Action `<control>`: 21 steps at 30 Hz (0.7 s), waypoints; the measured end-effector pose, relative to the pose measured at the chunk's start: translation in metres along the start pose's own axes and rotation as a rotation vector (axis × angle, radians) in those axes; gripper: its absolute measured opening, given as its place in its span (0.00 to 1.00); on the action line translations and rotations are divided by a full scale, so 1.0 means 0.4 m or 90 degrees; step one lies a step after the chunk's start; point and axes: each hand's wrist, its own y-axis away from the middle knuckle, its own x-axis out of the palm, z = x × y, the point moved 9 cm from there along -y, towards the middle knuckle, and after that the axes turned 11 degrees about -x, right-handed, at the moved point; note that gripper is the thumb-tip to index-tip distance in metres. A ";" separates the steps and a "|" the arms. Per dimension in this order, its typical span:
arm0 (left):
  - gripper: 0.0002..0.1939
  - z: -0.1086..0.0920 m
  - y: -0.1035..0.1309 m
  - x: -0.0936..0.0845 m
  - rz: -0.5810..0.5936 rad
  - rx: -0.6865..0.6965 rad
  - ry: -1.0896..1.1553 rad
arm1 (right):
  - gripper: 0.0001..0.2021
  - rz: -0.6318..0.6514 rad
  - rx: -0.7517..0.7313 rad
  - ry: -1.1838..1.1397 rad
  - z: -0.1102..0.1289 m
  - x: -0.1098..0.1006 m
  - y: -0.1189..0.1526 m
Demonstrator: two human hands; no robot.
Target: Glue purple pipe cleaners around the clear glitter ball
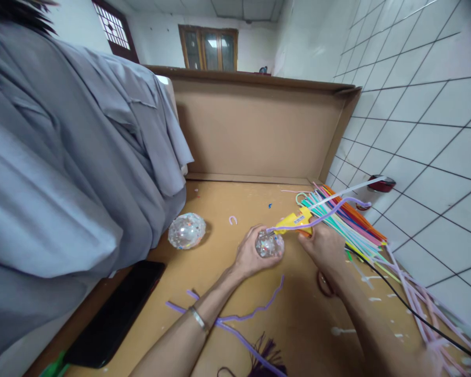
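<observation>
My left hand (251, 254) is closed around a small clear ball (270, 245) with coloured specks. In my right hand (325, 243) is a yellow hot glue gun (294, 221), a long white glue stick (347, 187) rising from its back. The nozzle end meets the top of the ball; the exact contact is too small to make out. A purple pipe cleaner (333, 210) runs from the ball's top across the glue gun to the upper right. Another clear speckled ball (187, 231) rests on the table to the left. Purple pipe cleaners (255, 313) lie by my left forearm.
Bundled coloured pipe cleaners (345, 225) line the tiled wall, near a black cord (400, 296). Scissors (325, 284) lie partly under my right wrist. A black phone-like slab (115, 314), a dark purple tassel (267, 358) and a person in a grey shirt (82, 157) are close by. Cardboard (259, 128) stands behind.
</observation>
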 end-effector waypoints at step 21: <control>0.40 -0.001 -0.001 0.003 0.002 -0.001 0.004 | 0.11 -0.017 0.000 0.000 0.000 -0.013 -0.001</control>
